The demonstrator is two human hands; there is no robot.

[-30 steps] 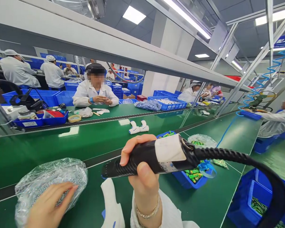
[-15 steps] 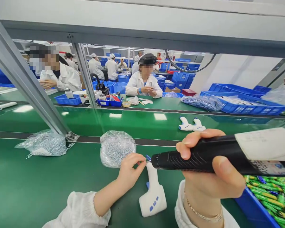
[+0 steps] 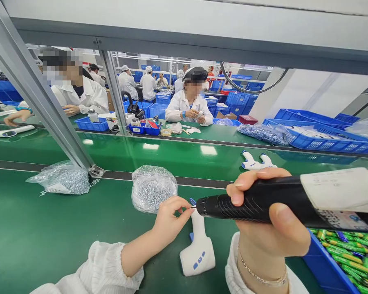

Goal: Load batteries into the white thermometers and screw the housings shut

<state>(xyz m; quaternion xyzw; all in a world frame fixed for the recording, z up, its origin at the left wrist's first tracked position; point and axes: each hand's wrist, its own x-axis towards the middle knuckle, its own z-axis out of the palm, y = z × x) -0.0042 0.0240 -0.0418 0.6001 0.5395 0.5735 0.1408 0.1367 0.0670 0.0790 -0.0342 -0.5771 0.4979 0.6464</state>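
My right hand [image 3: 270, 222] is wrapped round a black electric screwdriver [image 3: 257, 201] with a white label, held level with its tip pointing left. My left hand [image 3: 169, 218] pinches something tiny, probably a screw, right at that tip. Below the tip, a white handheld device with blue buttons [image 3: 198, 249] lies on the green bench. Just behind my left hand sits an open clear bag of small screws [image 3: 153, 192].
A second bag of screws [image 3: 61, 182] lies at the left by a slanted metal post [image 3: 46, 102]. A blue bin of green batteries [image 3: 346, 257] is at the lower right. Two white devices [image 3: 257, 161] lie on the conveyor; workers in white coats sit opposite.
A second ago my left hand was in the screw bag. It has since come to the screwdriver tip, pinched shut. The view swung left and down; little has changed in the last half second.
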